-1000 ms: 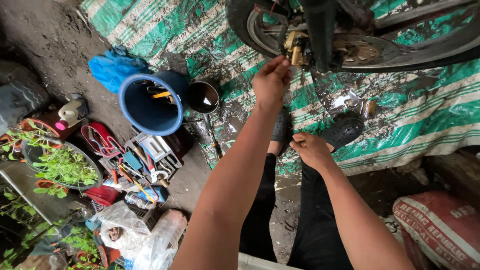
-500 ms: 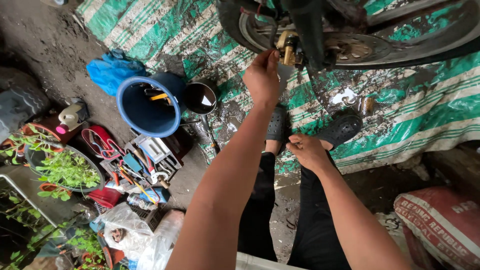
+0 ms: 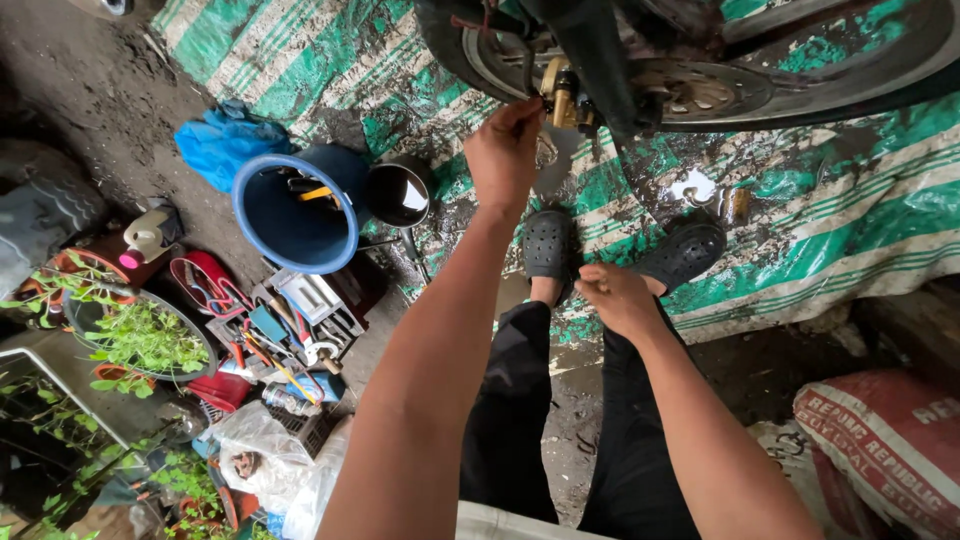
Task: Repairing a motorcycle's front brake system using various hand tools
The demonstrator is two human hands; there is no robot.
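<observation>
Two bare hands are in view, and they are doing different things. The left hand [image 3: 505,155] is stretched far out, and its fingers are curled around a small gold-coloured brake part [image 3: 558,95] that sits on the wheel [image 3: 690,85] of a motorbike, right beside the shiny round disc [image 3: 700,90]. The right hand [image 3: 615,297] is pulled back near the knee, loosely closed, and I cannot tell if it holds anything small. It looks like the person is working at the gold part, turning it or pulling on it, so the job seems to be in the middle of the brake work. The next move would need a firm grip and a careful pull or twist, because the dark fork leg [image 3: 600,60] stands just beside the part and leaves little room for fingers. The tyre edge curves close above the left hand too. Lower down there is more space: the green striped sheet [image 3: 850,215] is wet and muddy, with a puddle [image 3: 695,185] near the two dark shoes [image 3: 548,243], so a dropped bit could slip or hide there. On the left side sit a blue bucket [image 3: 290,210], a dark bowl [image 3: 398,195] and a messy pile of tools [image 3: 290,330], near enough for a reach. A red and white sack [image 3: 880,440] lies at the right.
</observation>
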